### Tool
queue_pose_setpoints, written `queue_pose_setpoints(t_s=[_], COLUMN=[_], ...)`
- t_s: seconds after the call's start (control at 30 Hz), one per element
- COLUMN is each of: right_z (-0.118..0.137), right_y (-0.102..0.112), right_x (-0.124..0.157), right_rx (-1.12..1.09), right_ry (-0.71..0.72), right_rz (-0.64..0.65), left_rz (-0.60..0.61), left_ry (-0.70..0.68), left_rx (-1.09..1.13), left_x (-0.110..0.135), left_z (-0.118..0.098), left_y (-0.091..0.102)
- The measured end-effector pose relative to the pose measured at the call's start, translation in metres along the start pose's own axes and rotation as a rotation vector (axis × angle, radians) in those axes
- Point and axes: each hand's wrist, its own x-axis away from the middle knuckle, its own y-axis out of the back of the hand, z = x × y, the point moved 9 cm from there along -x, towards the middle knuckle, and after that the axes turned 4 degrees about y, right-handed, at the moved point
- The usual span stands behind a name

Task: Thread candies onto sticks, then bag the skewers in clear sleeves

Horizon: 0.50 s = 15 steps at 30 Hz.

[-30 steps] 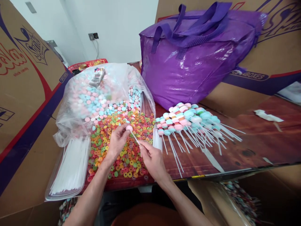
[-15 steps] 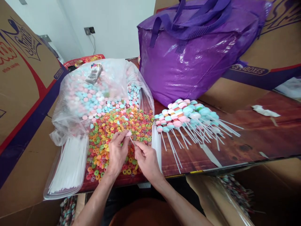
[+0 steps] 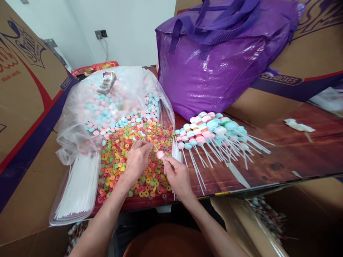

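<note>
Closest to my camera, my right grip [image 3: 177, 175] pinches a pink candy [image 3: 160, 155] over the ring gummies [image 3: 157, 175] on the table [image 3: 284, 153]. A thin stick [image 3: 155, 146] juts from it toward my left grip [image 3: 138, 159], which is narrow; whether it holds anything, I can't tell. White sticks [image 3: 77, 189] lie to the left, a heap of lollipops [image 3: 211, 130] to the right. Behind stand a clear bag [image 3: 128, 81] of pastel candies [image 3: 152, 108] and a purple bag [image 3: 214, 71].

Two hands [image 3: 138, 159], one held pink candy [image 3: 160, 155], one purple bag [image 3: 211, 71]; ring candies [image 3: 147, 184] beyond count.
</note>
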Motion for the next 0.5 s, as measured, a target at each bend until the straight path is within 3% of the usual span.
queue_pose_setpoints(t_s=[0.1, 0.2, 0.5], right_z=[-0.007, -0.01, -0.004], right_y=[0.006, 0.006, 0.005], right_x=[0.002, 0.003, 0.004], right_rx=[0.017, -0.011, -0.009], right_ry=[-0.022, -0.028, 0.002], right_rz=[-0.018, -0.02, -0.019], left_rz=[0.093, 0.159, 0.081], left_ry=[-0.1, -0.095, -0.13], left_rx=[-0.294, -0.442, -0.336], left_x=[-0.02, -0.03, -0.023], left_z=[-0.001, 0.002, 0.005], left_y=[-0.014, -0.026, -0.021])
